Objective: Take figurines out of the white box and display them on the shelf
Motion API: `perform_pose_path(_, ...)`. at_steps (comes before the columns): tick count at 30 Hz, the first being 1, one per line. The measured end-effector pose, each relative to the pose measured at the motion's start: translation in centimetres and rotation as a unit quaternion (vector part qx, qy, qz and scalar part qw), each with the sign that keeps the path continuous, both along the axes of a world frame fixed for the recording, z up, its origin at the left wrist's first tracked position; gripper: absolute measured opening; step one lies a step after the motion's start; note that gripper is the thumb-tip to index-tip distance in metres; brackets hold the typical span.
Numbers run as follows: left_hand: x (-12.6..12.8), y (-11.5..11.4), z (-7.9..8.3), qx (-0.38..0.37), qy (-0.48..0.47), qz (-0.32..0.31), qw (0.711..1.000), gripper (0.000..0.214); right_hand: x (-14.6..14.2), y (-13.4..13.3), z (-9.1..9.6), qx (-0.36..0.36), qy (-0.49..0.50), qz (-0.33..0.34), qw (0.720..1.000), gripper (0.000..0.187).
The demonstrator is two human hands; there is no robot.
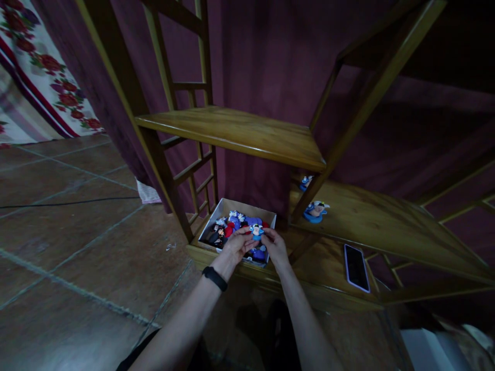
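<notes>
Both hands pinch one small blue-and-white figurine between them, just above an open cardboard box. My left hand, with a black band on its wrist, grips the figurine from the left. From the right, my right hand closes its fingertips on the same piece. Inside the box lie several small figurines in blue, red, purple and black, partly covered by my hands. Two similar blue-based figures stand on the shelf to the right, the nearer figurine in full sight and the other figurine partly behind a post.
The wooden shelf unit surrounds the box, with a board above it and slanting posts at each side. On the low right board lies a phone. A dark curtain hangs behind. Across the tiled floor runs a black cable.
</notes>
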State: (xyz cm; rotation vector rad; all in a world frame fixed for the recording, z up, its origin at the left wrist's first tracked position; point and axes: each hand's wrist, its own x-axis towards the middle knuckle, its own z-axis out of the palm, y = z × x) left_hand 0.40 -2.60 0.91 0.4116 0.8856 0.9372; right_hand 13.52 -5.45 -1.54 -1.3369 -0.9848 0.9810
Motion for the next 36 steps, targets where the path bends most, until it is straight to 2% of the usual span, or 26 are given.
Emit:
perform_pose_path(4,-0.1,-0.1,0.3,0.03,0.001,-0.012,0.999,0.028,-0.1,-0.1,0.3,0.013,0.017,0.025,0.999,0.026)
perform_pose_path(10,0.2,0.2,0.2,0.056,-0.016,0.02,0.998,0.031,-0.4,-0.2,1.1,0.05,0.027,0.039,0.998,0.023)
perform_pose_path(14,0.2,0.3,0.1,0.072,-0.027,0.016,0.997,0.029,-0.5,-0.2,1.3,0.061,0.027,0.041,0.997,0.024)
perform_pose_path(20,0.1,0.1,0.4,0.05,-0.028,-0.013,0.998,0.028,-0.3,-0.2,1.0,0.032,0.043,0.013,0.998,0.03)
perform_pose_path(26,0.1,0.1,0.6,0.021,-0.034,-0.008,0.999,0.019,-0.3,-0.4,1.2,0.016,0.038,-0.006,0.999,0.033)
perform_pose_path(36,0.3,0.4,0.1,-0.003,-0.043,0.015,0.999,0.014,-0.2,-0.4,0.9,0.023,-0.017,0.009,1.0,0.032)
